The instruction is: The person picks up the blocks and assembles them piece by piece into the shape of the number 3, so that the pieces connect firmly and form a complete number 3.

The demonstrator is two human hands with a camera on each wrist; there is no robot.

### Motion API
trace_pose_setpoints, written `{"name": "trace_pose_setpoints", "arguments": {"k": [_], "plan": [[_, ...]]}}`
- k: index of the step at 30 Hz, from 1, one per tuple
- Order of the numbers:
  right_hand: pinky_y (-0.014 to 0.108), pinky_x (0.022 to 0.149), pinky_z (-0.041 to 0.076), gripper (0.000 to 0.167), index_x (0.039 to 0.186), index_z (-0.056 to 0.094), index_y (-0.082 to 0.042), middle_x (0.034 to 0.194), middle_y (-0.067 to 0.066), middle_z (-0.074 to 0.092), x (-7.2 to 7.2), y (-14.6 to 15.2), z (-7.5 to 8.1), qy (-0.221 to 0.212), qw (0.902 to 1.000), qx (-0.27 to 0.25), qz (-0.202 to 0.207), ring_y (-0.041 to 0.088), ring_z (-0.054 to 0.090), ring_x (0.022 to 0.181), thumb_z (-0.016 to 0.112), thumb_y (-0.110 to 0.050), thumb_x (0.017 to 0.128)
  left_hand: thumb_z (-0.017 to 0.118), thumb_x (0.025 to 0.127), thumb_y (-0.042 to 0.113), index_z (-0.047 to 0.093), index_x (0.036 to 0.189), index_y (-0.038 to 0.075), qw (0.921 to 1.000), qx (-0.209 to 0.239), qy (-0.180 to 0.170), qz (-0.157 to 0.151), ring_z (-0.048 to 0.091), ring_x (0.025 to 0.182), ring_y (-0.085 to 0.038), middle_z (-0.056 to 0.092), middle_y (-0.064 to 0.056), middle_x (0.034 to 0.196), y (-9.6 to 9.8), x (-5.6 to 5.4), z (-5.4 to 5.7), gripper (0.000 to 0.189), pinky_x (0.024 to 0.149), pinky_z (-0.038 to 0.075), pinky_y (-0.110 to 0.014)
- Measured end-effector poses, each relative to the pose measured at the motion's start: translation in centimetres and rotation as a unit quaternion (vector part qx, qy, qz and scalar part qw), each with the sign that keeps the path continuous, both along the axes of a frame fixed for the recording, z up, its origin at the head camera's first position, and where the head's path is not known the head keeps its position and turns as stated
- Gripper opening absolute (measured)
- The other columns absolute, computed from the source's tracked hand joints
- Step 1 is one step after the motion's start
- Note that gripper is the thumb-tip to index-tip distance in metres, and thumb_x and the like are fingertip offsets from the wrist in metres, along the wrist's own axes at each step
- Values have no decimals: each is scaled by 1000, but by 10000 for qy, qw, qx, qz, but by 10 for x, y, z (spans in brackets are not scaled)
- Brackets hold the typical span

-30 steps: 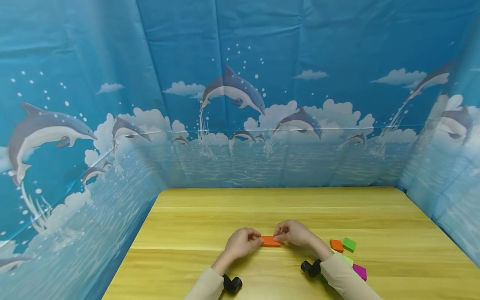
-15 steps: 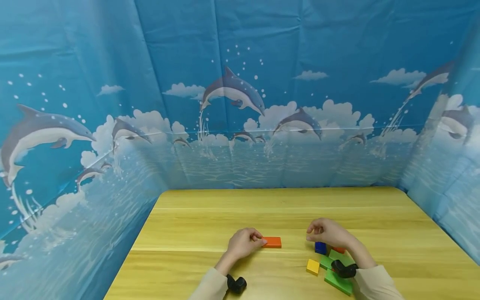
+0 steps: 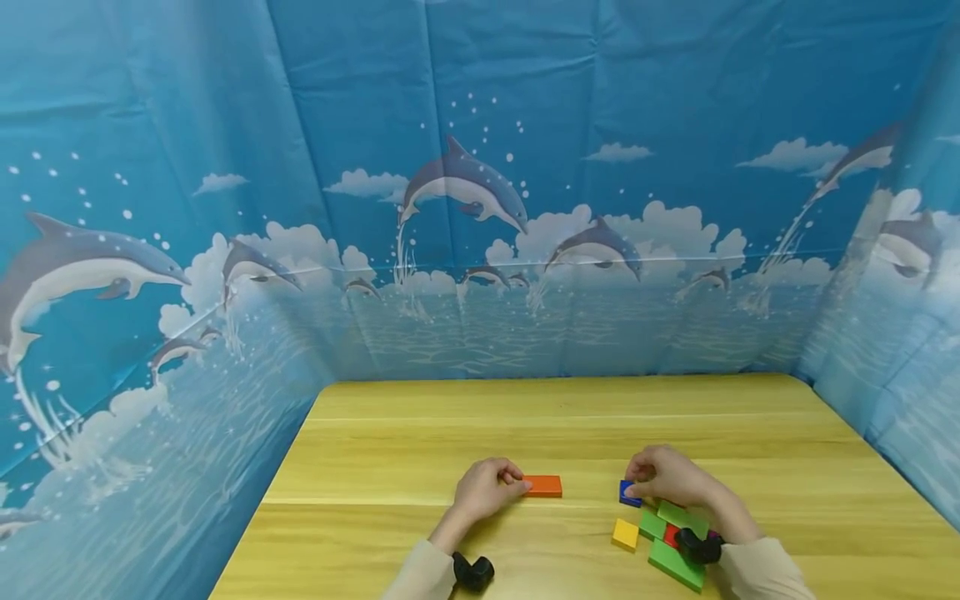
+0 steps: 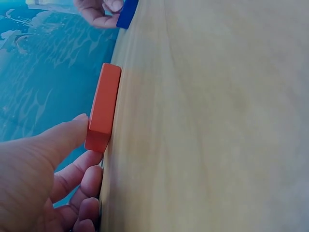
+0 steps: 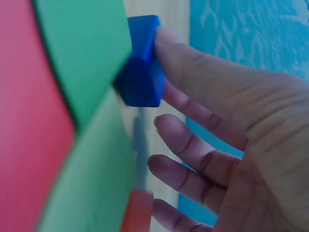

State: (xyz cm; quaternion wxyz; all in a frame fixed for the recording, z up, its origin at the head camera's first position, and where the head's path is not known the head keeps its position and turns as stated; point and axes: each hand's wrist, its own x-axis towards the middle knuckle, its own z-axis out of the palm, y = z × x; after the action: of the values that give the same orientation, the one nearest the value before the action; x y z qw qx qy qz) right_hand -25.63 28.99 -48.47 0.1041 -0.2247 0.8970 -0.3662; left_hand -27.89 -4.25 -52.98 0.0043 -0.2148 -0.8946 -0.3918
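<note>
An orange rectangular block (image 3: 543, 486) lies flat on the table. My left hand (image 3: 486, 490) holds its near left end, thumb on one side and index finger at the other, as the left wrist view shows. Off to the right, my right hand (image 3: 675, 477) pinches a small blue block (image 3: 630, 493) between thumb and index finger. In the right wrist view the blue block (image 5: 143, 72) sits beside green blocks (image 5: 87, 53), while the other fingers spread loosely below it.
Several green blocks (image 3: 677, 565) lie around a red block (image 3: 671, 535), partly under my right wrist. A yellow block (image 3: 626, 534) sits left of that pile. A blue dolphin-print curtain (image 3: 465, 333) borders the wooden table (image 3: 420, 433) at the back and sides.
My right hand has left the orange block, moved right to the pile and taken hold of the blue block, which shifted slightly left. The left hand has stayed on the orange block.
</note>
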Motion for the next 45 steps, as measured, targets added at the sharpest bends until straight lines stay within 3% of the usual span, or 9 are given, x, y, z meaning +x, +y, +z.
{"name": "trace_pose_setpoints", "arguments": {"k": [5,14,24,45], "plan": [[30,57,37,16,89,65,-9,74,1,52,-6,-18,-2,16,9999,8,-158,15,44,65,73,-21,85,71,85,39,70,89,20,9999,123,-2,8,48,64,-2,55,15,74,-2,2,1,19,59,39,-25],[27,53,34,17,94,67,-12,68,-4,52,-18,-47,-8,451,9986,238,-157,9,42,57,72,-27,85,71,85,39,69,87,22,9999,123,-80,80,48,66,-4,54,14,75,-2,2,1,17,60,38,-25],[33,57,38,23,76,65,-16,69,-4,56,-15,-63,-7,180,9926,443,-1116,15,47,61,77,-35,79,70,85,38,70,89,21,9998,185,-88,62,49,68,-4,55,14,76,-2,3,0,18,61,39,-26],[33,57,39,17,78,68,-20,68,-6,57,-27,-73,-9,111,9980,436,-442,16,48,62,79,-33,78,70,85,40,70,89,23,9999,112,-9,131,48,68,-2,53,17,76,-1,2,-4,17,62,38,-25]]}}
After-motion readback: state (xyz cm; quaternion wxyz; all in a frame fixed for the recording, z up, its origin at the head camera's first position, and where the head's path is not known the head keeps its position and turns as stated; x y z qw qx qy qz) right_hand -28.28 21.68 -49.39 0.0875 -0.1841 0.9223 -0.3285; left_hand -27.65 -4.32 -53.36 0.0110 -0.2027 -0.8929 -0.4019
